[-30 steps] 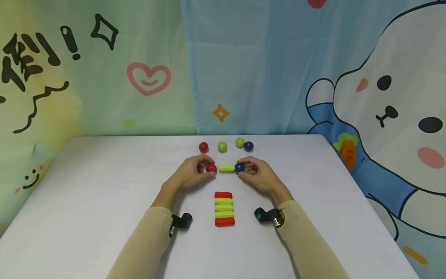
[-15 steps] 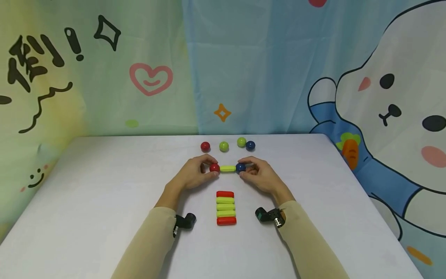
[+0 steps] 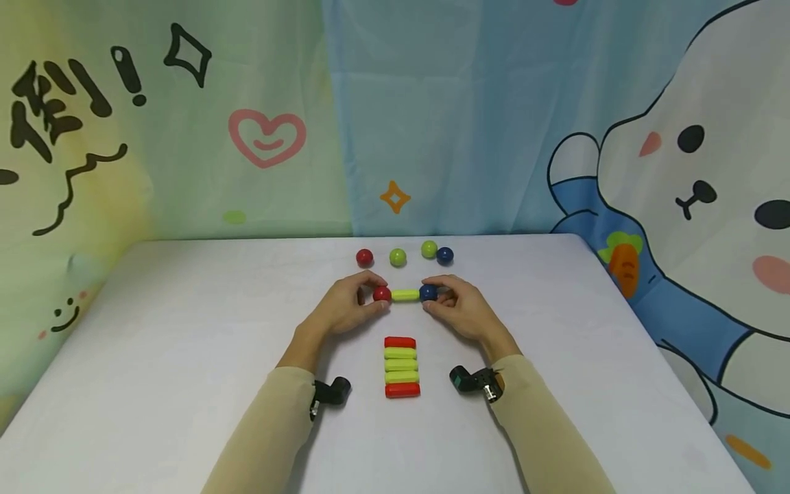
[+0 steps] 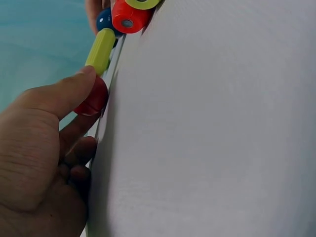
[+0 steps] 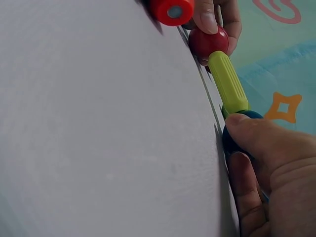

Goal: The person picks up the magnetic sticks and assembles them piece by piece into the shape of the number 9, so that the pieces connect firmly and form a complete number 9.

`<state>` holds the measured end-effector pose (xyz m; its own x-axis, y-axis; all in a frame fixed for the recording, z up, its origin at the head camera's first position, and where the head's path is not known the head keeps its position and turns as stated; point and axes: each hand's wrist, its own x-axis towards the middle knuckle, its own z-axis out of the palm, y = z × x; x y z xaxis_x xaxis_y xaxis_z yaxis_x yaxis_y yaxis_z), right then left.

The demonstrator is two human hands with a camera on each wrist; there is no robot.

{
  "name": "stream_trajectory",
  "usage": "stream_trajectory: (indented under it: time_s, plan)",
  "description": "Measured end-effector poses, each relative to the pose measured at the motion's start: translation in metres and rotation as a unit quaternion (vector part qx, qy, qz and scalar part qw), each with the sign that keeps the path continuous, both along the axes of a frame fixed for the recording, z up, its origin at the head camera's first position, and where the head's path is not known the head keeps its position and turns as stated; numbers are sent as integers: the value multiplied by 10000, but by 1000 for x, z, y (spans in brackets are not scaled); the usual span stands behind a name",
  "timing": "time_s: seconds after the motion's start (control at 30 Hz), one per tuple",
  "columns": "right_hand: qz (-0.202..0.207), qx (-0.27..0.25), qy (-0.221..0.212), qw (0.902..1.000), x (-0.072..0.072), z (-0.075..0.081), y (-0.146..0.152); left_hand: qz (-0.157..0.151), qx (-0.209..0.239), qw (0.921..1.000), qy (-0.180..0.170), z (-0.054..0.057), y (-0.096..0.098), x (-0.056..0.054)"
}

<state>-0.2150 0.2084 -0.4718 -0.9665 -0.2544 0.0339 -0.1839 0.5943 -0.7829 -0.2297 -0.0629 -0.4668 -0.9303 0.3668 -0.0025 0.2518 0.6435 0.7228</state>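
Note:
My left hand (image 3: 352, 302) pinches a red ball (image 3: 382, 293) between thumb and fingers. With its thumb and fingers my right hand (image 3: 459, 307) pinches a dark blue ball (image 3: 428, 293). Between the two balls lies a yellow-green ribbed rod (image 3: 405, 295), one end touching each ball, all three in a line. In the right wrist view the rod (image 5: 228, 81) meets the red ball (image 5: 209, 42) at one end and the partly covered blue ball (image 5: 232, 138) at the other. The left wrist view has the thumb lying across the red ball (image 4: 94, 97).
Nearer the person, a stack-like row of rods lies side by side, yellow-green ones (image 3: 401, 365) between two red ones (image 3: 402, 390). Behind the hands sit a red ball (image 3: 365, 258), two green balls (image 3: 398, 257) and a blue ball (image 3: 445, 256). A printed curtain (image 3: 432, 123) hangs behind the white table (image 3: 185, 343).
My left hand has brought the red ball rightward to the rod, closing the small gap seen a second ago. My right hand keeps its hold on the blue ball.

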Motion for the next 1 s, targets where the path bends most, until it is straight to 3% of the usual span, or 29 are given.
stream_trajectory:
  time_s: [0.5, 0.8, 1.0]
  plan:
    - [-36, -14, 100, 9999, 0, 0, 1, 305, 172, 9994, -59, -1, 1, 2]
    - [-31, -26, 182, 9998, 0, 1, 0, 317, 1110, 9930, 243, -1, -8, 7]
    - [-3, 17, 97, 10000, 0, 1, 3, -112, 1637, 9864, 6, 9, -10, 18]
